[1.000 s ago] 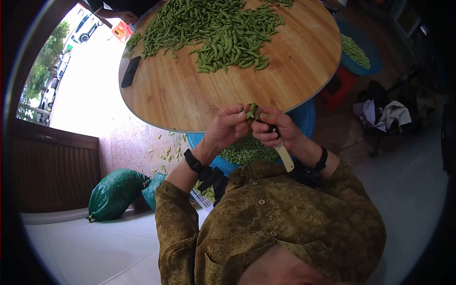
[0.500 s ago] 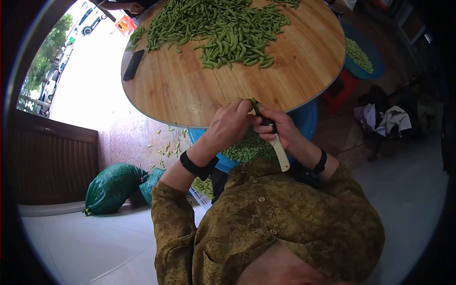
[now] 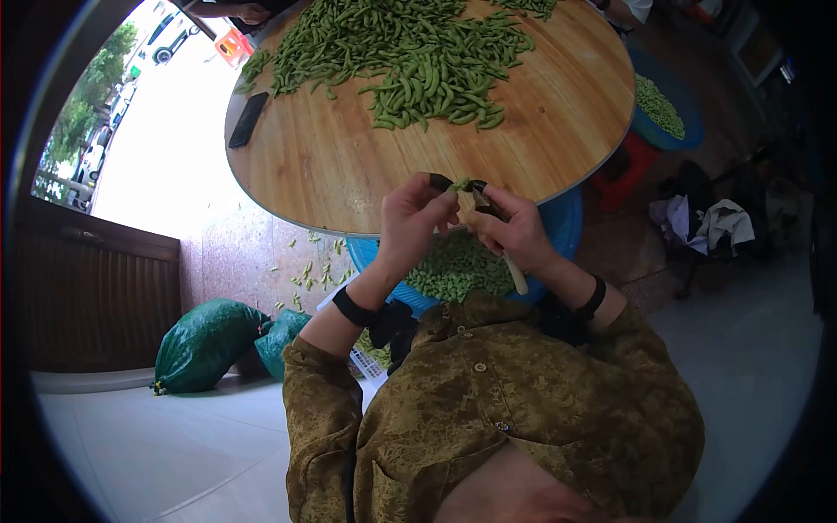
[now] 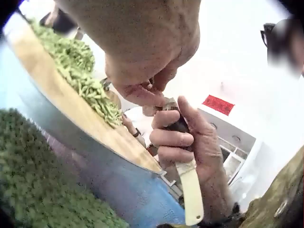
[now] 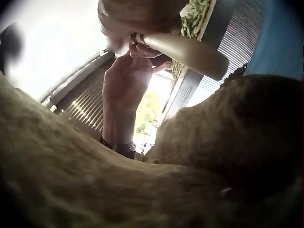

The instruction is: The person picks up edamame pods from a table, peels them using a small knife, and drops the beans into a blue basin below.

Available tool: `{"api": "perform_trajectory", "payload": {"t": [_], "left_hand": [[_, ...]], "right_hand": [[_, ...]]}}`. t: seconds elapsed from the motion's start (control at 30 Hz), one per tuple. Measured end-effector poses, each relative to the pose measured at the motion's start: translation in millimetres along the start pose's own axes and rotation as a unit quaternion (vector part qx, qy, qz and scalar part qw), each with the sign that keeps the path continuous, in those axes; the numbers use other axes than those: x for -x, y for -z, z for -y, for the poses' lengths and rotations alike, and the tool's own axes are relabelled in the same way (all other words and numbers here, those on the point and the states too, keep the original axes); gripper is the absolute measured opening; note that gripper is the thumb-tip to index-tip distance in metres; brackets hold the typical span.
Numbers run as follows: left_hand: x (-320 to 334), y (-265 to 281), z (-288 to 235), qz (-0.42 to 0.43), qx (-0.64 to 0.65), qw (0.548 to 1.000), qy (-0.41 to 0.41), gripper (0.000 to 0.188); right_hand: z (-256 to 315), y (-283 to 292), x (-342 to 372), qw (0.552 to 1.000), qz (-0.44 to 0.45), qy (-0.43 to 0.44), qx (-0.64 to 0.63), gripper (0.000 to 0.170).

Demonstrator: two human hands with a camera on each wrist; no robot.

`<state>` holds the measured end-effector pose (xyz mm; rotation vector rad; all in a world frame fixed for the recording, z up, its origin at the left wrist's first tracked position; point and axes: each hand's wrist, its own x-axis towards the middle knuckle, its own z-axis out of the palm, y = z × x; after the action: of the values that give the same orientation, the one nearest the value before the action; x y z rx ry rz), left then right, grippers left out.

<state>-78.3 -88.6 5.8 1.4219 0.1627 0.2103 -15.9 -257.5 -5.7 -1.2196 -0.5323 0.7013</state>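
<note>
In the head view my left hand (image 3: pixel 408 225) pinches a green soybean pod (image 3: pixel 459 185) at the near table edge. Dark coverings sit on some fingertips. My right hand (image 3: pixel 518 234) meets it at the pod and grips a cream-handled tool (image 4: pixel 191 194), whose pale end with a small hole sticks out below the fist. Its dark middle is wrapped by the fingers and its working end is mostly hidden. Beneath both hands a blue basin (image 3: pixel 568 222) holds shelled green beans (image 3: pixel 458 268). Farther back, a heap of pods (image 3: pixel 410 52) covers part of the round wooden table (image 3: pixel 558 131).
A black flat object (image 3: pixel 248 119) lies at the table's left. Green sacks (image 3: pixel 209 344) and a white crate (image 3: pixel 368 366) stand on the floor at left, near scattered pods. At right a second blue basin (image 3: pixel 689 122) holds beans. Another person's hand (image 3: pixel 253 13) shows at the far side.
The left hand reached over the right fist half a second ago. Now it has drawn back left and turned, and fingertips of both hands meet around the pod. The tool stays in the right hand.
</note>
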Motion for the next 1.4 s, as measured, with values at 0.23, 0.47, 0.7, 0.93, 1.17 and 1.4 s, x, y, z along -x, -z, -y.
{"api": "perform_trajectory", "payload": {"t": [0.23, 0.47, 0.7, 0.93, 1.17, 1.4], "left_hand": [[12, -2, 9, 0.011, -0.188, 0.977, -0.100, 0.010], [13, -1, 6, 0.022, 0.080, 0.986, 0.145, 0.007], [30, -10, 18, 0.010, -0.235, 0.969, -0.074, 0.011], [28, -12, 12, 0.035, 0.071, 0.997, -0.003, 0.015], [27, -9, 31, 0.015, 0.089, 0.995, 0.032, 0.014], [24, 1, 5, -0.010, 0.087, 0.996, 0.024, 0.009]], "right_hand": [[10, 7, -10, 0.996, -0.036, 0.000, 0.086, 0.015], [2, 14, -11, 0.951, 0.001, 0.111, 0.287, 0.019], [-5, 6, -8, 0.916, -0.022, 0.129, 0.380, 0.020], [-5, 7, -5, 0.994, -0.037, -0.031, 0.096, 0.004], [-6, 0, 5, 0.994, -0.035, -0.034, 0.100, 0.005], [7, -4, 8, 0.984, 0.046, -0.007, 0.169, 0.013]]}}
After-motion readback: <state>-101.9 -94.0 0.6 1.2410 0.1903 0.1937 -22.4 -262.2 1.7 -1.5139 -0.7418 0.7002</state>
